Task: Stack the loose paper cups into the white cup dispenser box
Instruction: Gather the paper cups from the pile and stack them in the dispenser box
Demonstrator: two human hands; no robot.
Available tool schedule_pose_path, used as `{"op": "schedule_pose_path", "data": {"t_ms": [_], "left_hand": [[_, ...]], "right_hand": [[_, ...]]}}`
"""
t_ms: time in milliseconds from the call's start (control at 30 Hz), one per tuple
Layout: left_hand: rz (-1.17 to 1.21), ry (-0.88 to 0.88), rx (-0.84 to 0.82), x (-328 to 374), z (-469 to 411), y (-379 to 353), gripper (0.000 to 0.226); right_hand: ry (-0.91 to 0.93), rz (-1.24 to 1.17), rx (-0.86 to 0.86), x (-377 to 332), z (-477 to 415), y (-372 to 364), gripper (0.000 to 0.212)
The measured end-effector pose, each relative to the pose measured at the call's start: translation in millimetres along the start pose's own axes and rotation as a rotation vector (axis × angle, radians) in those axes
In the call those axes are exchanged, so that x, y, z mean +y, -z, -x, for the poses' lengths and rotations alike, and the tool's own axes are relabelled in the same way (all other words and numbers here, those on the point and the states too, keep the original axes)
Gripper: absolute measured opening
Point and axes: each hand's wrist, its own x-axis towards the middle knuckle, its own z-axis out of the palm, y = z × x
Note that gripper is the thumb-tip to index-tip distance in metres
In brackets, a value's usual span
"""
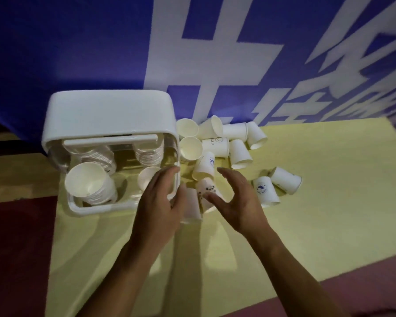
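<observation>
The white cup dispenser box [110, 115] stands open at the left of the yellow table, with stacks of paper cups inside; the nearest stack [89, 186] fills its front left slot. Several loose paper cups [215, 143] lie in a heap just right of the box. My left hand [162, 202] hovers open over the box's front right corner, fingers spread. My right hand [236, 200] is open beside a speckled cup [206, 188] that lies between both hands, close to my fingers. A plain cup [192, 204] sits partly hidden under my left hand.
Two cups with blue logos [264, 191] lie to the right of my right hand. A blue banner with white characters [215, 53] hangs behind the table. The yellow tabletop [329, 202] stretches to the right and towards me, with dark red floor beyond its edges.
</observation>
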Motion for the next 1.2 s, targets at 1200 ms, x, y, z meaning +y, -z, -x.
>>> {"op": "schedule_pose_path", "data": {"t_ms": [1200], "left_hand": [[0.236, 0.158, -0.172, 84.9, -34.4, -235.9, 0.071]], "right_hand": [[-0.150, -0.012, -0.003, 285.0, -9.3, 116.9, 0.094]]}}
